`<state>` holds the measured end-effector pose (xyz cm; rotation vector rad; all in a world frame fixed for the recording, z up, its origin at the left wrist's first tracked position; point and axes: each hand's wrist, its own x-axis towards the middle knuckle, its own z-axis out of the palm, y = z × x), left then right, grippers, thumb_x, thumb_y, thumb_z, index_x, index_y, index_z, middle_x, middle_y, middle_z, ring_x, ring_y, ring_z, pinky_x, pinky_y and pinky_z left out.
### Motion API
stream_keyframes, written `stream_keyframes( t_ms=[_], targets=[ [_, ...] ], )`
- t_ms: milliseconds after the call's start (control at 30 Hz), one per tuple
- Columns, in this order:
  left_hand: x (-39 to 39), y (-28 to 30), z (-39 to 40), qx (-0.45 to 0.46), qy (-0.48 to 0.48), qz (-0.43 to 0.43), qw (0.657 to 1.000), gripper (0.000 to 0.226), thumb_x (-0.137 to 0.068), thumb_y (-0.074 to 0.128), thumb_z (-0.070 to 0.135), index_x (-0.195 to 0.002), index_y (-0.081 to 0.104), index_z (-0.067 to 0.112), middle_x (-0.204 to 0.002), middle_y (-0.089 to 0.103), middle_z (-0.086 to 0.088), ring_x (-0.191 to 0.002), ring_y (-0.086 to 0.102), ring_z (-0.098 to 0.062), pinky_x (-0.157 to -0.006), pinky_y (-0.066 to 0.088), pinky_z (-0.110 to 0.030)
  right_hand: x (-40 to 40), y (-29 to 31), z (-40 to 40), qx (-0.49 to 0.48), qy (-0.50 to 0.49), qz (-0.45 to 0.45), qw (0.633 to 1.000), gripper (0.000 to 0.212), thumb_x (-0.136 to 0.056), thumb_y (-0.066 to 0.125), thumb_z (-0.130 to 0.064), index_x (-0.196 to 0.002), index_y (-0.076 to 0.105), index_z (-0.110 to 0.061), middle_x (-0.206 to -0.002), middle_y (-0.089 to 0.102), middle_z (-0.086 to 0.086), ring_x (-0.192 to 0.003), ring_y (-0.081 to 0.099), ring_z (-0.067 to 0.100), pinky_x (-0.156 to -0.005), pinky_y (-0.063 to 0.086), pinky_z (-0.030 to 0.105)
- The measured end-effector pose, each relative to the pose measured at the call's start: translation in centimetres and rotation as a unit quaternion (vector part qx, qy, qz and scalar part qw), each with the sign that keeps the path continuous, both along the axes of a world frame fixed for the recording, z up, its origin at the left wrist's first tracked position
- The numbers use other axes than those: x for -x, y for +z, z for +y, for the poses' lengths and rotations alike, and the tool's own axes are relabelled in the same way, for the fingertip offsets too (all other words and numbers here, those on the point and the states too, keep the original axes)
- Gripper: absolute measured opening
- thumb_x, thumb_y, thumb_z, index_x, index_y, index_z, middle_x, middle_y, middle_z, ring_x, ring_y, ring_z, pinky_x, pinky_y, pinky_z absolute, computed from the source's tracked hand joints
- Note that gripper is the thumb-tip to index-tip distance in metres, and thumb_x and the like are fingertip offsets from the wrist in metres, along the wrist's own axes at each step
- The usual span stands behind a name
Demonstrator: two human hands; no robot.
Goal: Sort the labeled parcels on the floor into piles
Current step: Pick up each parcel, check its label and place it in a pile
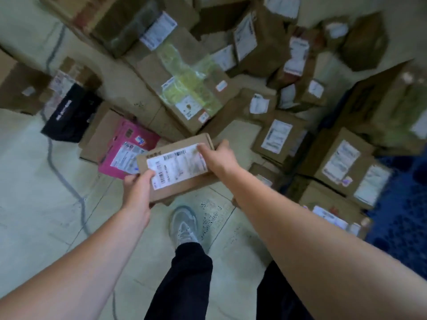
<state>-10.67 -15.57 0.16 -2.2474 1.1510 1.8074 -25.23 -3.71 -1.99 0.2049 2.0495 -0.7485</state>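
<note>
Grip: the left hand (136,184) and right hand (219,155) pinch opposite ends of the flat brown cardboard parcel with white label (179,167), its long axis spanning between them, above the pink parcel (122,153).

At frame centre, the left hand (136,188) and right hand (219,155) grip opposite ends of a flat cardboard parcel (178,181), white label (176,163) up. Labelled boxes (342,158) crowd the upper right; a pink parcel (122,151) lies left of centre.
</note>
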Motion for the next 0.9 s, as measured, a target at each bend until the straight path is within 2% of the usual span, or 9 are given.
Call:
stream_keyframes(
  t_ms=[133, 233, 400, 567, 667, 700, 733, 833, 900],
  targets=[
    [5.5, 3.5, 5.7, -0.043, -0.119, 0.069, 0.99, 0.021, -0.084, 0.069, 0.029, -0.093, 0.051, 0.031, -0.091, 0.071, 0.0, -0.064, 0.064, -0.012, -0.053, 0.048, -0.024, 3.5, 3.0, 11.2, 0.004, -0.169, -0.037, 0.985, 0.071, -0.083, 0.06, -0.063, -0.129, 0.038, -0.013, -0.114, 0.065, 0.009, -0.096, 0.065, 0.024, -0.081, 0.054, 0.036],
    [11.1, 5.4, 11.8, -0.076, -0.229, 0.132, 0.961, 0.029, -0.083, 0.071, 0.032, -0.106, 0.055, 0.037, -0.106, 0.069, -0.002, -0.086, 0.066, -0.015, -0.063, 0.052, -0.032, 6.0, 5.6, 21.1, 0.06, -0.272, -0.105, 0.955, 0.069, -0.082, 0.06, -0.069, -0.13, 0.034, -0.026, -0.113, 0.067, 0.004, -0.094, 0.069, 0.023, -0.085, 0.059, 0.044],
    [21.1, 9.4, 25.0, -0.125, -0.381, 0.177, 0.899, 0.037, -0.081, 0.073, 0.032, -0.115, 0.06, 0.036, -0.114, 0.07, 0.0, -0.105, 0.063, -0.017, -0.078, 0.052, -0.039, 9.5, 9.8, 38.9, 0.161, -0.343, -0.171, 0.909, 0.056, -0.086, 0.062, -0.059, -0.123, 0.062, -0.017, -0.095, 0.075, 0.005, -0.08, 0.073, 0.019, -0.069, 0.06, 0.035],
    [28.7, 11.1, 38.0, -0.153, -0.497, 0.195, 0.832, 0.027, -0.089, 0.063, 0.043, -0.113, 0.066, 0.03, -0.113, 0.07, -0.001, -0.109, 0.062, -0.021, -0.093, 0.051, -0.043, 12.4, 12.7, 54.1, 0.23, -0.389, -0.161, 0.878, 0.048, -0.092, 0.059, -0.051, -0.123, 0.064, -0.015, -0.114, 0.072, 0.012, -0.094, 0.071, 0.024, -0.073, 0.059, 0.036],
    [32.6, 9.8, 43.9, -0.079, -0.555, 0.164, 0.811, 0.043, -0.096, 0.044, 0.058, -0.118, 0.063, 0.027, -0.12, 0.066, 0.002, -0.109, 0.06, -0.021, -0.091, 0.049, -0.037, 13.6, 12.2, 60.7, 0.244, -0.463, -0.107, 0.845, 0.051, -0.092, 0.057, -0.053, -0.128, 0.062, -0.017, -0.121, 0.069, 0.011, -0.094, 0.07, 0.022, -0.072, 0.06, 0.034],
    [33.4, 8.6, 45.2, 0.0, -0.621, 0.129, 0.773, 0.049, -0.098, 0.038, 0.059, -0.126, 0.059, 0.025, -0.125, 0.062, -0.002, -0.113, 0.059, -0.026, -0.09, 0.048, -0.037, 14.0, 11.6, 62.3, 0.238, -0.501, -0.087, 0.827, 0.054, -0.093, 0.056, -0.054, -0.131, 0.06, -0.017, -0.121, 0.069, 0.01, -0.093, 0.07, 0.02, -0.069, 0.059, 0.032],
    [34.0, 7.4, 45.9, 0.108, -0.691, 0.094, 0.708, 0.052, -0.098, 0.035, 0.059, -0.13, 0.055, 0.023, -0.128, 0.06, -0.005, -0.116, 0.056, -0.029, -0.087, 0.045, -0.036, 14.4, 10.6, 63.7, 0.233, -0.536, -0.068, 0.809, 0.055, -0.094, 0.054, -0.054, -0.133, 0.058, -0.017, -0.121, 0.069, 0.008, -0.093, 0.069, 0.019, -0.066, 0.058, 0.031],
    [35.6, 4.4, 46.8, 0.388, -0.789, 0.078, 0.47, 0.048, -0.097, 0.037, 0.051, -0.131, 0.05, 0.021, -0.129, 0.054, -0.014, -0.116, 0.052, -0.036, -0.088, 0.048, -0.047, 15.8, 6.7, 66.3, 0.22, -0.598, -0.023, 0.77, 0.042, -0.097, 0.052, -0.052, -0.124, 0.061, -0.021, -0.117, 0.067, 0.002, -0.103, 0.065, 0.019, -0.075, 0.057, 0.031],
    [37.0, 2.3, 47.4, 0.444, -0.804, 0.086, 0.386, 0.05, -0.095, 0.04, 0.046, -0.139, 0.043, 0.021, -0.134, 0.05, -0.017, -0.119, 0.049, -0.039, -0.091, 0.047, -0.054, 17.4, 3.4, 66.6, 0.215, -0.606, -0.011, 0.766, 0.032, -0.098, 0.053, -0.047, -0.116, 0.062, -0.022, -0.11, 0.066, 0.001, -0.101, 0.064, 0.018, -0.08, 0.055, 0.03]
  ],
)
